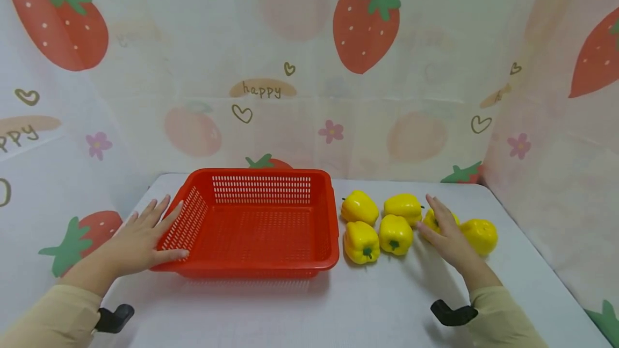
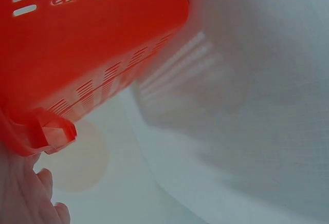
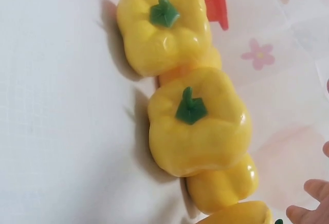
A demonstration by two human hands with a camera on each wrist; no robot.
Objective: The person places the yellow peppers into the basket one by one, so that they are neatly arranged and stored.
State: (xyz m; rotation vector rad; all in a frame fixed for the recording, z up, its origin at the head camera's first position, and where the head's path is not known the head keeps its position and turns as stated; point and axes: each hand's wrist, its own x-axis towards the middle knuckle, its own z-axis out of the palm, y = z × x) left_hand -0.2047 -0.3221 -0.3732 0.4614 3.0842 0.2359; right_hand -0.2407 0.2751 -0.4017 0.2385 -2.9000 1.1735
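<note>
An open red plastic basket with slotted sides sits on the white table, nothing inside it. Spread over its left rim, my left hand touches the edge, fingers straight and the thumb near the front corner. In the left wrist view, the fingers of that hand show below the red rim. To the right of the basket stand several yellow bell peppers with green stems, such as one in front. My right hand hovers over the right-hand ones with fingers extended, holding nothing, and partly hides one pepper.
The rightmost pepper lies just beyond my right hand. Behind the table hangs a cloth printed with strawberries, hearts and flowers, and it also runs along both sides. A black strap piece sits at my right wrist.
</note>
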